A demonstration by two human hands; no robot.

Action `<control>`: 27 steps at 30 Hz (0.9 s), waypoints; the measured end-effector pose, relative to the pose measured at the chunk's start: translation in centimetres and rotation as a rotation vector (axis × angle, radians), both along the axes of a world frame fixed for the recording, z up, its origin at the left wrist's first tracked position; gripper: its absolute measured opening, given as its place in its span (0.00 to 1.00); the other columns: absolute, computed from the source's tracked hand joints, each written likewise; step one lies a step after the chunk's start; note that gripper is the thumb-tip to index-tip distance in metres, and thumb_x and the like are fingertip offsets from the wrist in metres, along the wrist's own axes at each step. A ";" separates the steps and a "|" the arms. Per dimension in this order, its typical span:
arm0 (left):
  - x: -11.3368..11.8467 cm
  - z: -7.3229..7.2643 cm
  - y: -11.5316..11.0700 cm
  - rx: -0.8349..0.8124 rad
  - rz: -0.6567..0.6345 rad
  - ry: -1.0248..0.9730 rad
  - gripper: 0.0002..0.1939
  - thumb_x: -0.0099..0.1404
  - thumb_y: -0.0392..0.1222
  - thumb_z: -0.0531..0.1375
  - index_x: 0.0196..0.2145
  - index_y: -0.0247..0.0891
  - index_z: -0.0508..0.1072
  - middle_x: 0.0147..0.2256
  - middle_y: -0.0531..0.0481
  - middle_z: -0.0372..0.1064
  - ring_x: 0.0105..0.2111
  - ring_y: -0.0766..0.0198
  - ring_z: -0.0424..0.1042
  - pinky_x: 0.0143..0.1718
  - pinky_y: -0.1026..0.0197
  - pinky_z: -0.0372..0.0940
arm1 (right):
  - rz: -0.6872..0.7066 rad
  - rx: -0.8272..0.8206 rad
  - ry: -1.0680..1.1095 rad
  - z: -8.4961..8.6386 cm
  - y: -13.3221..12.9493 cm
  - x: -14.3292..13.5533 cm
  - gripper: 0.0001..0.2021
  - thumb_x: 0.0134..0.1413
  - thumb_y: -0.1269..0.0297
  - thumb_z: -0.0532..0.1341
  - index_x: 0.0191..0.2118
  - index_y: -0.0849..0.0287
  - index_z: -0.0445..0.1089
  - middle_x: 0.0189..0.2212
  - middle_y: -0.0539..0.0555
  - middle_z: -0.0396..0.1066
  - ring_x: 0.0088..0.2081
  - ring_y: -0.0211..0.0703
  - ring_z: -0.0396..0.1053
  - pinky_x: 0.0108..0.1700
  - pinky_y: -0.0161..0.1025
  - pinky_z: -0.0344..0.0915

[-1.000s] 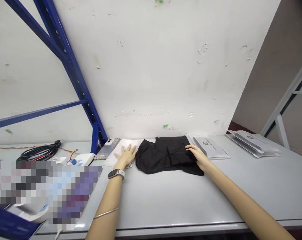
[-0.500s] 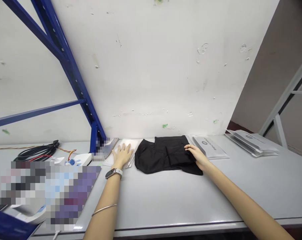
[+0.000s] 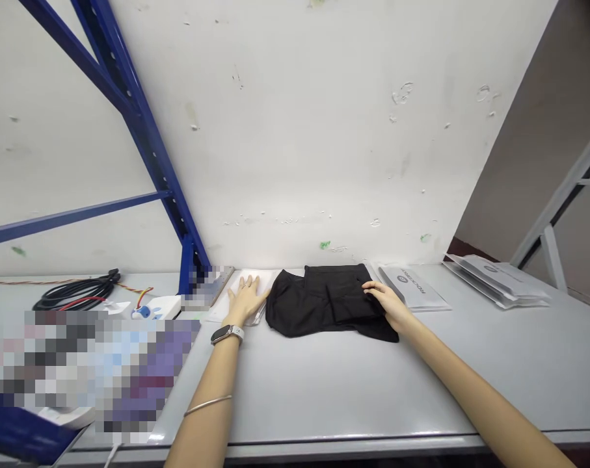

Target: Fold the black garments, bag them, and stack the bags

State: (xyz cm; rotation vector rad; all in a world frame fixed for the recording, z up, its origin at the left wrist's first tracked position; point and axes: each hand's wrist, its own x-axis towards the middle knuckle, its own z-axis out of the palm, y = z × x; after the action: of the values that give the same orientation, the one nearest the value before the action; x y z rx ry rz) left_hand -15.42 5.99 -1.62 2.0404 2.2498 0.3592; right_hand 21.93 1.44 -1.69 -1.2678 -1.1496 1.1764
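Observation:
A folded black cloth garment lies on the grey table, its exact kind unclear. My right hand is at its right side, fingers curled over the folded layers; the thumb is hidden. To the left of the cloth, my left hand rests palm down with fingers spread on white, translucent plastic bags. Its thumb side comes close to the cloth's left edge. A watch and a thin bangle are on the left arm.
Printed packing bags lie just right of the cloth, with another stack farther right. A blue metal frame rises at the left. Near it are a coiled black cable and a white power strip. A white wall stands behind.
The view has shifted slightly. My left hand has turned a little towards the cloth, still flat on the white bags. My right hand stays at the cloth's right side.

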 end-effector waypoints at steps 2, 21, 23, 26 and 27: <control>0.0 -0.1 0.2 0.017 -0.085 -0.050 0.34 0.65 0.57 0.48 0.64 0.38 0.53 0.66 0.42 0.42 0.66 0.49 0.38 0.62 0.38 0.36 | 0.009 -0.006 0.001 -0.1 0.1 0.0 0.09 0.40 0.59 0.62 0.32 0.52 0.70 0.31 0.47 0.69 0.36 0.43 0.65 0.34 0.36 0.58; 0.8 -0.4 0.5 0.040 0.011 -0.040 0.25 0.67 0.44 0.47 0.59 0.36 0.61 0.65 0.37 0.46 0.65 0.46 0.42 0.60 0.33 0.39 | 0.017 0.009 -0.066 -0.2 0.1 0.1 0.09 0.42 0.59 0.61 0.33 0.52 0.70 0.34 0.49 0.71 0.40 0.46 0.66 0.37 0.38 0.60; 0.8 -0.4 0.4 0.075 0.010 -0.056 0.25 0.66 0.43 0.48 0.59 0.35 0.60 0.64 0.36 0.48 0.65 0.46 0.44 0.60 0.34 0.40 | 0.011 0.001 -0.061 -0.2 0.1 0.1 0.10 0.42 0.58 0.61 0.34 0.52 0.71 0.35 0.50 0.71 0.40 0.47 0.66 0.37 0.38 0.60; 1.0 0.1 0.3 0.175 -0.035 -0.097 0.24 0.67 0.43 0.50 0.59 0.33 0.61 0.62 0.35 0.53 0.63 0.46 0.48 0.61 0.36 0.41 | 0.005 0.012 -0.049 -0.1 0.2 0.2 0.11 0.44 0.55 0.62 0.35 0.52 0.72 0.40 0.51 0.71 0.43 0.49 0.66 0.38 0.39 0.61; 1.3 0.5 0.3 0.220 -0.053 -0.113 0.23 0.67 0.43 0.50 0.58 0.33 0.61 0.61 0.35 0.55 0.63 0.46 0.50 0.61 0.37 0.41 | 0.015 0.026 -0.035 0.0 0.3 0.3 0.12 0.44 0.54 0.62 0.36 0.52 0.72 0.40 0.51 0.71 0.44 0.49 0.66 0.38 0.40 0.62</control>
State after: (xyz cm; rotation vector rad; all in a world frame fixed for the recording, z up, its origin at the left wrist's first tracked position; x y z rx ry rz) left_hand -14.17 6.26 -1.15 2.1149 2.1693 0.7274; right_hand 22.22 1.72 -1.72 -1.2664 -1.1982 1.1514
